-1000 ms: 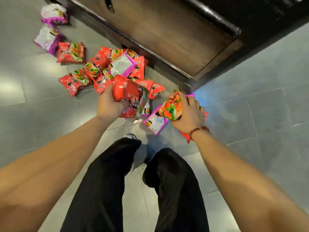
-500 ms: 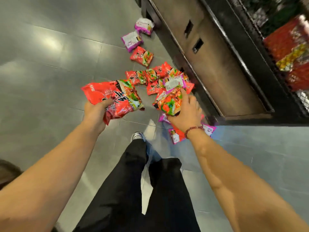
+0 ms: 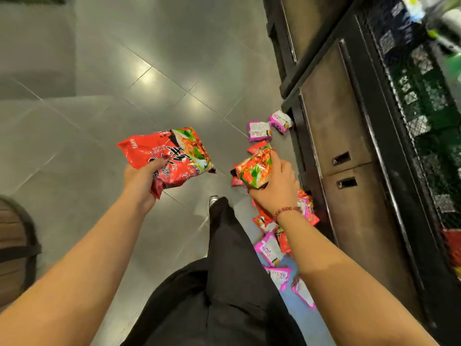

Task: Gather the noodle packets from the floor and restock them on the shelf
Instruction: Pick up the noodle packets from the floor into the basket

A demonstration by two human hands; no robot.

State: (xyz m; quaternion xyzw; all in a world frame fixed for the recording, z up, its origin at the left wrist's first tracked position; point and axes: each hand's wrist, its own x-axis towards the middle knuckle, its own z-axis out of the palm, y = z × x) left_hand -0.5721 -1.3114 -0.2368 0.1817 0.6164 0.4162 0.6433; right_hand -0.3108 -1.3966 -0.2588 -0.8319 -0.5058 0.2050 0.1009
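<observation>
Bright light from above. Shiny white spots on the floor [image 3: 147, 76] at 11 o'clock. The shelf [image 3: 424, 101] at 2 o'clock is dark & blurry. Edges bend, esp. at 9 o'clock. Middle looks sharper.

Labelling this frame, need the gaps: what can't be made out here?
All head view:
- Shelf contents, right edge: blurred and cut off.
- Packet count in the right hand: its fingers cover the stack.
- Floor packets: partly hidden by the right forearm.
- Brown object, left edge: cut off, blurred.
</observation>
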